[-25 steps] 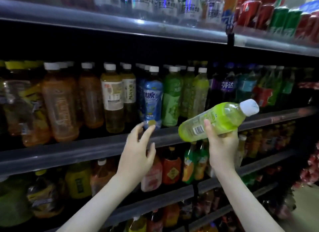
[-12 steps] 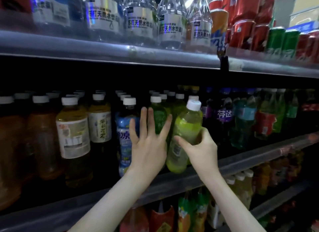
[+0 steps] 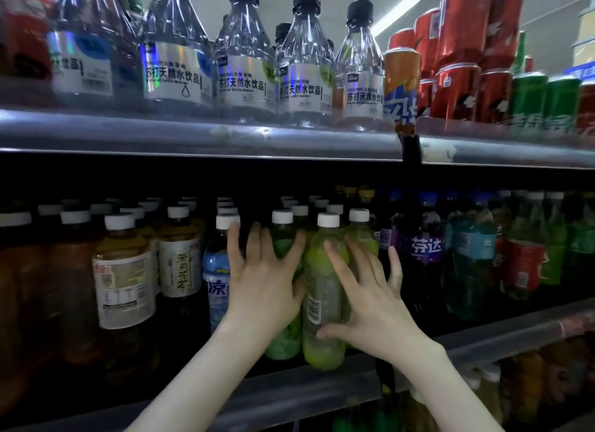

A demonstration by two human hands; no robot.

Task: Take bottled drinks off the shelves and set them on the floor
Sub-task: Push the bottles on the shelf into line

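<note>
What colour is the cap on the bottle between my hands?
The cap is white; head view.

The silver labels of 4 clear bottles (image 3: 241, 82) on the upper shelf (image 3: 199, 138) each read "苏打天然水饮品", with a smaller line beneath too blurred to read. A purple bottle (image 3: 425, 248) on the shelf below carries "芬达" in white. A blue bottle (image 3: 216, 287) shows the character "凉"; the rest is hidden. A tea bottle (image 3: 180, 267) has vertical characters, too blurred to read. The green bottle (image 3: 322, 303) shows a barcode, digits unreadable. An orange can (image 3: 401, 87) bears large white characters, cut off.
</note>
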